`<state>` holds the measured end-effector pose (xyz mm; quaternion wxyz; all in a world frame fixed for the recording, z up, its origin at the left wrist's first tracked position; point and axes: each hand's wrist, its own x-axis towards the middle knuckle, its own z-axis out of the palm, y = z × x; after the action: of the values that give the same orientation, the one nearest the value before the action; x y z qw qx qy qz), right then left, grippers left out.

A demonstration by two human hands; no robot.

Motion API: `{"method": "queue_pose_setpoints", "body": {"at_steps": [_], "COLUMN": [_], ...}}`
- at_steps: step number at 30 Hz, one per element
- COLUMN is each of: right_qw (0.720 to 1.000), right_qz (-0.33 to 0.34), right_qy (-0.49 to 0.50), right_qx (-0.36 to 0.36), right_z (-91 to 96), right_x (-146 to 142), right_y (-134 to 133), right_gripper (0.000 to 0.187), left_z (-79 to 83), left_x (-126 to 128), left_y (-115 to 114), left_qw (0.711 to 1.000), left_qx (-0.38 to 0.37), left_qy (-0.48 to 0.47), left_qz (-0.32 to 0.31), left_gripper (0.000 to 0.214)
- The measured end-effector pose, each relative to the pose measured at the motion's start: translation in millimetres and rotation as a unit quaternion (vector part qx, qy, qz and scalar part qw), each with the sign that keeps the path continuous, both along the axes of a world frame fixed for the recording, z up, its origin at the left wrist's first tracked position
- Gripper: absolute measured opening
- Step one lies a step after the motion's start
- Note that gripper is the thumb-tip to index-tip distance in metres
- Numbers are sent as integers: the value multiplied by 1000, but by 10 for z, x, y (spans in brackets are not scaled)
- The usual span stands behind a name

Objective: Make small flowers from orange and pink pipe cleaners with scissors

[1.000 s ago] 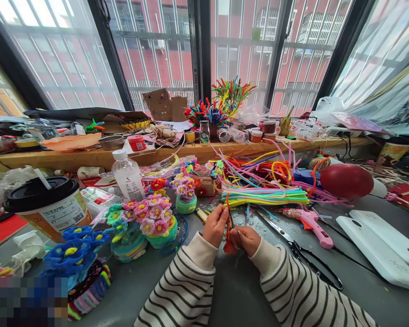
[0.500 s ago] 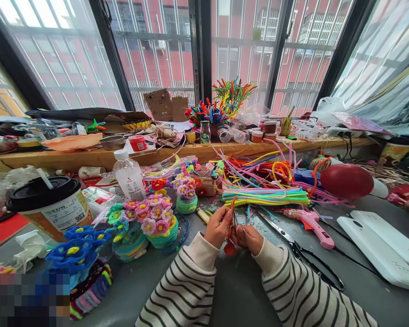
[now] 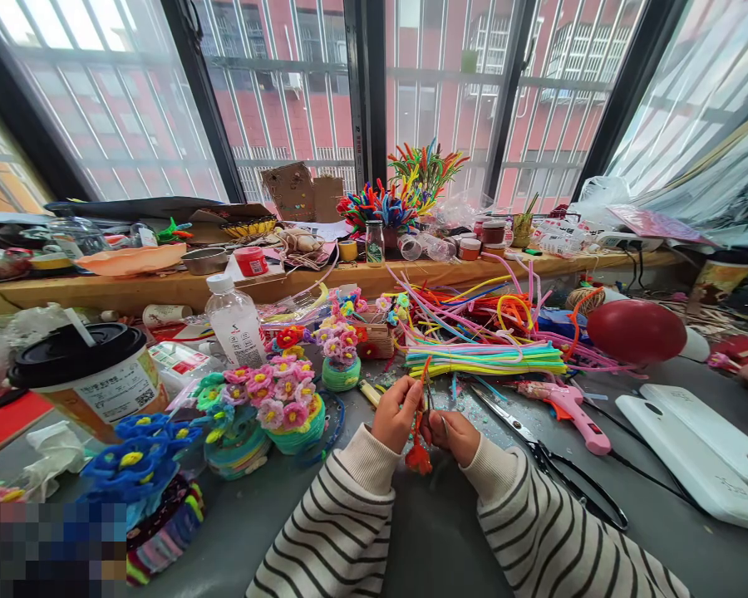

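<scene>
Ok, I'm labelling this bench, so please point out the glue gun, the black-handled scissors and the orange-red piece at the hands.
Glue gun [image 3: 569, 402]: head view, where barrel meets grip.
Scissors [image 3: 532, 442]: head view, near the pivot.
Orange-red piece [image 3: 418, 458]: head view, its lower end.

This person is wearing loose, cream, black-striped sleeves [image 3: 329, 528], and both are ending in plain, snug, ribbed beige cuffs [image 3: 369, 467].

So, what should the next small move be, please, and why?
Perhaps work the thin dark tool carefully along the orange strand: the left hand pinches the strand, and the right hand appears to hold the tool close beside it.
</scene>
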<state>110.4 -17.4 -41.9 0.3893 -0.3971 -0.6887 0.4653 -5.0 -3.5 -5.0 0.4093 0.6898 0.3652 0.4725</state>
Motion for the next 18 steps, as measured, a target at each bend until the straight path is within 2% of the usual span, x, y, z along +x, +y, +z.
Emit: {"method": "queue_pose_setpoints", "body": {"at_steps": [8, 14, 18], "right_qw": [1000, 998, 999], "right_qz": [-18, -43, -34], "right_qy": [-6, -34, -14], "right_qx": [5, 25, 9], "right_z": [92, 52, 37], "right_x": [-14, -5, -17], "right_y": [-24, -6, -8], "right_gripper": [53, 52, 53], "left_z": [3, -34, -44], "left_x": [8, 20, 23], "left_y": [-1, 12, 12], "left_qw": [999, 999, 999], "left_qx": [3, 2, 4], "left_qy": [36, 42, 47], "left_qz": [-3, -1, -6], "left_gripper": [27, 27, 26]}}
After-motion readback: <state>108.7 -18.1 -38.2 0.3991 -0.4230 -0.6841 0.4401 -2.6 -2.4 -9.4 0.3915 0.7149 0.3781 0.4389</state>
